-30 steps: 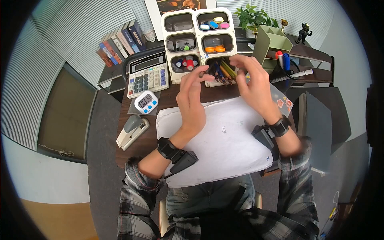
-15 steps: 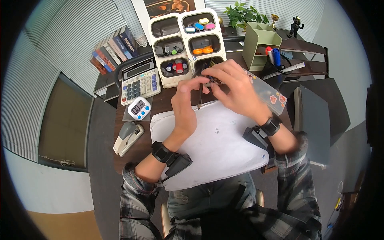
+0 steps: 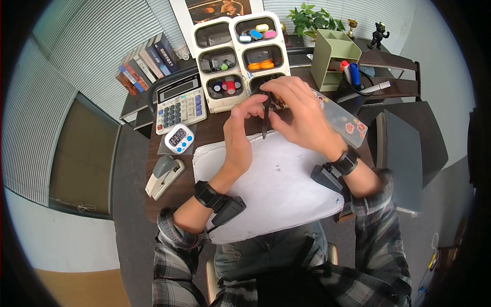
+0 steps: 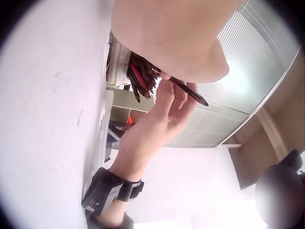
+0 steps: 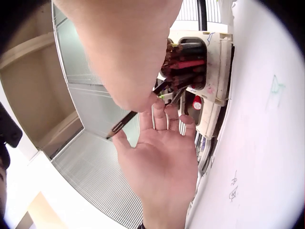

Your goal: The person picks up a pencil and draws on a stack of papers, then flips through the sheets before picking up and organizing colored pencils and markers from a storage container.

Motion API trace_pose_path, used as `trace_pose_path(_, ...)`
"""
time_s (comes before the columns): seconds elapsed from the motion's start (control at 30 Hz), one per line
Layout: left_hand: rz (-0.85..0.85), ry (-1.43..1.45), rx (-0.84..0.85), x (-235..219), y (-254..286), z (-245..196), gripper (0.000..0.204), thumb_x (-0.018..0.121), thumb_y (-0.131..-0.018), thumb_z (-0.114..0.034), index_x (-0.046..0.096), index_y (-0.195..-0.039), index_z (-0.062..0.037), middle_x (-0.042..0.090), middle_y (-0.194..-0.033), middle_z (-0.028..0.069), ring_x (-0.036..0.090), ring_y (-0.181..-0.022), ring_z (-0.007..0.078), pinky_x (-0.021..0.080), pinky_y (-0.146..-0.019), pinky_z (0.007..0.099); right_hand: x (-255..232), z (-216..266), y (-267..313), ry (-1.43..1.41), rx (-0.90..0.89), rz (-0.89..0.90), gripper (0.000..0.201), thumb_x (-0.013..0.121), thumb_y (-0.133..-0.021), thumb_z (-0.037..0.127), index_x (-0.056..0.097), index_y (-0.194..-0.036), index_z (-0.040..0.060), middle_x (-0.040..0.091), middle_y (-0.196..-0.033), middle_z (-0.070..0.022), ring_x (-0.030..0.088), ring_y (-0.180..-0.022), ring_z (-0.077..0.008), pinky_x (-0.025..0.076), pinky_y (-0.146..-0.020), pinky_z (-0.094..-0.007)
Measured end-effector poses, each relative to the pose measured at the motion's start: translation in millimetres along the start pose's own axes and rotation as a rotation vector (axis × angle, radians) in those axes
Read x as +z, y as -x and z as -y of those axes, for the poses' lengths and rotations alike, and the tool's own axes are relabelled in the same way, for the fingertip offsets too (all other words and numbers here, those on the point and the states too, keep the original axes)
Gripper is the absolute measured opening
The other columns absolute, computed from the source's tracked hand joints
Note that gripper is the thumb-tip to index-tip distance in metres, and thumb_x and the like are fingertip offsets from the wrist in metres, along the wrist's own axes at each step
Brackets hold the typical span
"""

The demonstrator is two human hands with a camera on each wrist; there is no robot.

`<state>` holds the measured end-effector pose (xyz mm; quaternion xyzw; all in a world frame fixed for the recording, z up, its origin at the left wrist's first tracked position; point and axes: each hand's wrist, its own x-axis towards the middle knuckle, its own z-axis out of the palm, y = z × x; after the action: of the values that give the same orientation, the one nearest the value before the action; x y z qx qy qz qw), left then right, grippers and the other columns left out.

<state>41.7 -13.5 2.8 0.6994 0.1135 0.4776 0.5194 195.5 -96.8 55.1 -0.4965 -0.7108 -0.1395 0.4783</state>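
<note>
A dark pencil [image 3: 265,121] points downward between the two hands, in front of a white six-compartment organizer [image 3: 210,106]. My right hand [image 3: 307,115] pinches the pencil near its upper part; the left wrist view shows its shaft [image 4: 188,89] crossing those fingers. Facing it, my left hand [image 3: 236,146] has its fingers extended and its thumb apart, the fingertips close to the pencil. In the right wrist view the left palm [image 5: 162,152] is exposed, with the sharpened pencil end over the thumb. Behind the hands, a bundle of colored pencils [image 5: 188,64] fills the lower right compartment, mostly hidden in the head view.
White paper sheets [image 3: 286,199] lie under the forearms. To the left are a calculator [image 3: 179,108], a timer [image 3: 179,138] and a stapler [image 3: 164,177]. On the right stand a translucent sticker case [image 3: 340,122], a green holder [image 3: 327,64] and markers [image 3: 354,74]. Batteries [image 3: 229,86] fill another compartment.
My right hand has moved leftward from the pencil compartment to meet the left hand. The pencil has come down between them and shifted slightly right. The head view has turned a little.
</note>
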Motion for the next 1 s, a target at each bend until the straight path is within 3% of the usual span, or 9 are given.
trace_pose_path(0.3,-0.12,0.087,-0.069,8.0,0.3,-10.0,0.06,0.02,-0.11,-0.039,0.064,-0.118,0.0003,0.067,-0.103,0.0088,0.057,-0.098,0.0166,0.04,-0.088,0.0318,3.1,-5.8,4.5,0.048,-0.142,0.012,0.025,0.074,-0.076,0.006,0.068,-0.101,0.0054,0.064,-0.108,-0.0086,0.06,-0.105,-0.0293,0.047,-0.091,-0.0417)
trace_pose_path(0.43,-0.16,0.099,-0.07,-2.4,3.6,-5.8,0.052,0.025,-0.109,-0.034,0.063,-0.112,0.0008,0.064,-0.1,0.0075,0.056,-0.094,0.0166,0.039,-0.086,0.0308,7.1,-13.2,5.7,0.062,-0.078,-0.043,0.017,0.073,-0.079,0.006,0.068,-0.096,0.0036,0.065,-0.107,-0.0091,0.061,-0.102,-0.0287,0.048,-0.087,-0.0397)
trace_pose_path(0.5,-0.361,-0.097,-0.015,-1.7,1.2,-4.4,0.042,0.031,-0.108,-0.03,0.06,-0.11,0.0012,0.062,-0.097,0.0074,0.055,-0.091,0.017,0.041,-0.087,0.0305,6.5,-9.6,2.8,0.045,0.038,-0.13,0.008,0.07,-0.083,0.005,0.068,-0.09,0.0032,0.066,-0.096,-0.0089,0.063,-0.09,-0.0264,0.049,-0.079,-0.0368)
trace_pose_path(0.53,-0.364,-0.096,-0.013,-0.5,-1.2,-3.7,0.042,0.031,-0.108,-0.03,0.06,-0.11,0.0012,0.062,-0.097,0.0074,0.055,-0.091,0.017,0.041,-0.087,0.0305,4.6,-6.4,2.0,0.045,0.035,-0.129,0.008,0.07,-0.083,0.005,0.068,-0.09,0.0032,0.066,-0.096,-0.0089,0.063,-0.09,-0.0264,0.049,-0.079,-0.0368)
trace_pose_path(0.6,-0.46,-0.26,0.087,3.1,-5.0,-2.2,0.037,0.034,-0.108,-0.029,0.056,-0.112,0.0007,0.061,-0.098,0.0084,0.055,-0.093,0.0187,0.042,-0.089,0.0314,0.8,1.5,3.7,-0.046,0.162,-0.159,0.006,0.065,-0.089,0.007,0.066,-0.084,0.0029,0.065,-0.076,-0.0082,0.062,-0.069,-0.0239,0.049,-0.065,-0.0349)
trace_pose_path(0.73,-0.408,-0.243,-0.018,4.9,-2.6,1.7,0.041,0.031,-0.109,-0.038,0.054,-0.114,-0.0036,0.061,-0.116,0.0106,0.057,-0.113,0.0194,0.041,-0.098,0.0308,-8.1,0.4,10.9,-0.184,0.205,-0.021,0.021,0.056,-0.098,0.012,0.063,-0.08,0.0019,0.06,-0.061,-0.0072,0.058,-0.052,-0.0225,0.047,-0.054,-0.0343)
trace_pose_path(0.8,-0.305,0.121,-0.209,2.9,-3.2,6.0,0.042,0.031,-0.109,-0.039,0.052,-0.117,-0.0037,0.062,-0.122,0.0134,0.057,-0.118,0.0213,0.042,-0.103,0.0346,-13.0,1.8,9.5,-0.327,0.229,0.124,0.034,0.047,-0.103,0.018,0.062,-0.078,0.0,0.059,-0.059,-0.0087,0.058,-0.051,-0.0222,0.046,-0.05,-0.0335)
trace_pose_path(0.93,-0.199,0.177,-0.209,4.1,-2.9,-3.7,0.043,0.03,-0.109,-0.04,0.05,-0.121,-0.0031,0.062,-0.124,0.0157,0.059,-0.117,0.0226,0.042,-0.105,0.0374,-5.2,1.8,8.0,-0.352,0.315,0.167,0.037,0.043,-0.105,0.021,0.062,-0.08,0.0003,0.061,-0.062,-0.0089,0.061,-0.054,-0.0215,0.047,-0.053,-0.0323)
trace_pose_path(1.0,-0.151,0.092,-0.194,3.6,-2.9,-4.6,0.045,0.029,-0.109,-0.04,0.049,-0.122,-0.0016,0.062,-0.127,0.0178,0.058,-0.12,0.0243,0.042,-0.105,0.0377,-0.6,0.6,7.4,-0.328,0.353,0.038,0.033,0.045,-0.104,0.02,0.062,-0.084,0.0009,0.062,-0.065,-0.0093,0.062,-0.056,-0.0214,0.048,-0.054,-0.0319)
